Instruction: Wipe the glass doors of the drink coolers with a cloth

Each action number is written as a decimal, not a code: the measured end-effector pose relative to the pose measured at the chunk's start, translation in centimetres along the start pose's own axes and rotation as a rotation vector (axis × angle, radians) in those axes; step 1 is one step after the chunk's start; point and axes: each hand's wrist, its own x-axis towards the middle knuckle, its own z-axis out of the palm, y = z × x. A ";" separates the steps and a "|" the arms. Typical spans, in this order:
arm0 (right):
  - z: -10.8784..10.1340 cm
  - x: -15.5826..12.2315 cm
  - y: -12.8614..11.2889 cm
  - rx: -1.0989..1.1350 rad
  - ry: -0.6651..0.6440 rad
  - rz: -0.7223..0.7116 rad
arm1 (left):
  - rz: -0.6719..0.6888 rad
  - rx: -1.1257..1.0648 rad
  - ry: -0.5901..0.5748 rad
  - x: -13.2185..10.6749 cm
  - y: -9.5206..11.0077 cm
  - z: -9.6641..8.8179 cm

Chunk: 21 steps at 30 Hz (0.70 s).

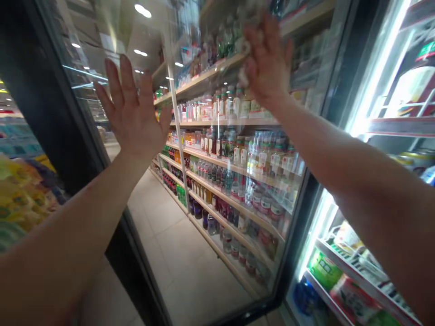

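A glass door point(204, 253) in a black frame stands open in front of me. My left hand point(136, 113) lies flat against its pane at the left, fingers spread. Higher up and to the right, my right hand point(268, 63) is pressed to the glass and smeared by motion. Pale, crumpled, cloth-like material point(244, 47) shows at the edge of its fingers and palm; its exact kind is too blurred to make out.
Through the pane, long shelves point(231, 208) hold rows of bottles above a tiled floor point(176, 249). On the right is a lit fridge point(401, 127) with drinks and packets on racks. Yellow packages point(23, 199) are stacked at the far left.
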 end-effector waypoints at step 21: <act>-0.6 -11.7 -4.7 0.053 -0.151 -0.020 | 0.109 -0.146 -0.016 -6.4 5.3 1.5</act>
